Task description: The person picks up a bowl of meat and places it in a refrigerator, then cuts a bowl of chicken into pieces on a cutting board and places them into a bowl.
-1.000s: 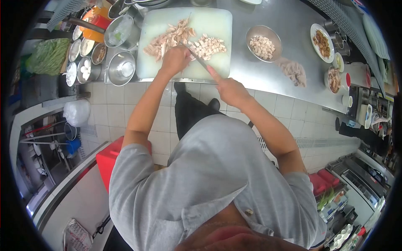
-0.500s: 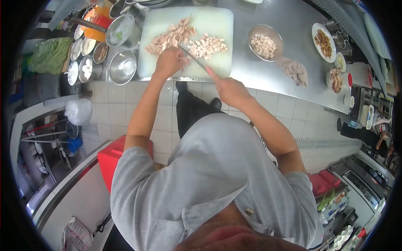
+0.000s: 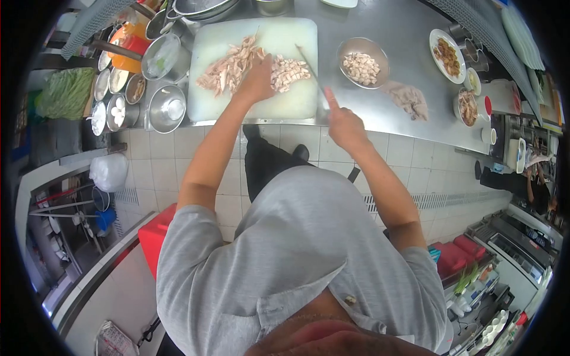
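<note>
My left hand (image 3: pixel 257 81) is over the white cutting board (image 3: pixel 208 41), its fingers bent and closed on pale meat strips (image 3: pixel 228 66) at the right side of a loose pile. Beside it lies a heap of diced meat (image 3: pixel 289 72). My right hand (image 3: pixel 347 126) grips a knife (image 3: pixel 310 66), index finger stretched toward the blade. The blade slants up and left over the board's right edge, just right of the diced meat. To the right stands a metal bowl (image 3: pixel 385 62) holding more diced pieces.
A crumpled cloth (image 3: pixel 408 99) lies right of the bowl. Farther right are a plate of browned food (image 3: pixel 447 57) and a bowl of meat (image 3: pixel 466 108). Several metal containers, one a bowl (image 3: pixel 167 109), crowd the board's left. Another person (image 3: pixel 513 183) is at far right.
My right hand has drawn the knife right, away from the strips to beyond the diced meat. My left hand has shifted up and right on the board. The view has shifted slightly.
</note>
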`<control>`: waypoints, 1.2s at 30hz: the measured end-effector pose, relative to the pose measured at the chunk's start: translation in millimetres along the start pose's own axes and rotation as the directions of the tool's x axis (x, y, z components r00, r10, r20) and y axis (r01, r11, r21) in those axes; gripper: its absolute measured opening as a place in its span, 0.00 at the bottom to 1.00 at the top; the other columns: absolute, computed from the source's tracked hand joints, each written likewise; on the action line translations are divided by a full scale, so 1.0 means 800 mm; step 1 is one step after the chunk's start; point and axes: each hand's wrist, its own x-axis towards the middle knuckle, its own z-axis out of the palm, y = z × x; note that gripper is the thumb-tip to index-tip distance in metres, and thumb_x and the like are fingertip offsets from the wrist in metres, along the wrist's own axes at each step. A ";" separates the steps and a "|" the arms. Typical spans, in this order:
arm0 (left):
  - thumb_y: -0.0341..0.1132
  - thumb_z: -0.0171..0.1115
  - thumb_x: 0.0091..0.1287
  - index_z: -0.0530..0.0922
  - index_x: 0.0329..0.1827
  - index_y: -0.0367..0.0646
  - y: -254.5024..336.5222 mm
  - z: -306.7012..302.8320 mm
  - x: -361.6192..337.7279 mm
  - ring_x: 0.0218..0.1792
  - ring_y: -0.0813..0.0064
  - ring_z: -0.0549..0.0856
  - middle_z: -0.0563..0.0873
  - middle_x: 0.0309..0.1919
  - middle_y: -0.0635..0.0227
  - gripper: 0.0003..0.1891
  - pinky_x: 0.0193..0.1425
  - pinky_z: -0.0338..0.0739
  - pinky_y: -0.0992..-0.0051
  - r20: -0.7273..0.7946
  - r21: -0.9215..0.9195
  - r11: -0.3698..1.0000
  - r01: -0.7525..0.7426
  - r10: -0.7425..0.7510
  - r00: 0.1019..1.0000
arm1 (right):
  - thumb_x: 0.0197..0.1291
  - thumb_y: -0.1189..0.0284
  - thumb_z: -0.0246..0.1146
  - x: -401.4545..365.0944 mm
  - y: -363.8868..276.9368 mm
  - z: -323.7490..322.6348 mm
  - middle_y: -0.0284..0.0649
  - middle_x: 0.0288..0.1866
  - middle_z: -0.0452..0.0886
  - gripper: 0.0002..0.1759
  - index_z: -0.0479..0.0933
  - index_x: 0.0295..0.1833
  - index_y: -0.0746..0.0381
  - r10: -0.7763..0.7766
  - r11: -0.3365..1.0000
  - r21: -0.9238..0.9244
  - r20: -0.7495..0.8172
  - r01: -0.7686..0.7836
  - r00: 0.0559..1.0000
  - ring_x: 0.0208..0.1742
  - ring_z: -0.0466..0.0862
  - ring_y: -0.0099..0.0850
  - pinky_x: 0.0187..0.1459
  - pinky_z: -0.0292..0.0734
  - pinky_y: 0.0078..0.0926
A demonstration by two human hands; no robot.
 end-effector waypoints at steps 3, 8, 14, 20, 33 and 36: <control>0.31 0.82 0.42 0.61 0.81 0.35 0.022 0.008 0.002 0.71 0.37 0.75 0.71 0.69 0.33 0.58 0.75 0.76 0.58 -0.031 -0.080 0.997 -0.007 0.004 1.000 | 0.69 0.73 0.57 0.004 -0.020 0.010 0.60 0.40 0.87 0.46 0.46 0.89 0.53 -0.006 0.989 0.146 0.051 -0.001 0.999 0.46 0.88 0.57 0.53 0.82 0.53; 0.30 0.81 0.41 0.68 0.76 0.38 0.033 0.012 0.009 0.68 0.43 0.77 0.75 0.67 0.39 0.52 0.75 0.75 0.60 -0.052 -0.158 0.986 0.060 -0.069 0.996 | 0.70 0.70 0.59 0.015 -0.052 0.015 0.64 0.47 0.86 0.46 0.46 0.89 0.54 -0.048 0.927 0.375 0.092 0.010 0.995 0.51 0.86 0.61 0.59 0.79 0.53; 0.30 0.80 0.43 0.74 0.67 0.38 0.000 0.018 0.011 0.65 0.45 0.77 0.77 0.61 0.46 0.42 0.71 0.74 0.58 -0.170 -0.287 0.958 -0.011 -0.040 0.985 | 0.71 0.67 0.61 0.028 -0.056 0.011 0.63 0.51 0.86 0.47 0.46 0.89 0.55 -0.093 0.859 0.513 0.147 0.004 0.985 0.55 0.85 0.61 0.63 0.78 0.51; 0.31 0.80 0.42 0.77 0.62 0.38 0.036 -0.029 0.037 0.60 0.51 0.81 0.81 0.57 0.51 0.38 0.64 0.78 0.60 -0.171 -0.288 0.956 -0.062 0.013 0.985 | 0.73 0.65 0.61 0.013 -0.071 -0.037 0.63 0.50 0.86 0.46 0.46 0.89 0.54 -0.028 0.852 0.522 0.107 -0.033 0.994 0.56 0.85 0.60 0.63 0.78 0.50; 0.35 0.82 0.47 0.77 0.65 0.40 0.231 0.046 0.143 0.58 0.49 0.84 0.84 0.55 0.48 0.38 0.66 0.80 0.59 -0.125 -0.277 0.904 -0.325 0.302 0.945 | 0.70 0.68 0.64 -0.030 0.072 -0.091 0.59 0.41 0.88 0.45 0.52 0.88 0.53 0.278 0.909 0.377 -0.235 -0.176 0.931 0.48 0.88 0.57 0.55 0.81 0.50; 0.33 0.75 0.57 0.83 0.60 0.38 0.235 0.053 0.151 0.53 0.53 0.88 0.89 0.53 0.52 0.25 0.64 0.82 0.62 -0.051 -0.249 0.891 -0.379 0.379 0.924 | 0.70 0.69 0.64 -0.041 0.095 -0.084 0.58 0.42 0.88 0.44 0.53 0.88 0.52 0.330 0.908 0.353 -0.276 -0.224 0.903 0.49 0.88 0.56 0.55 0.81 0.51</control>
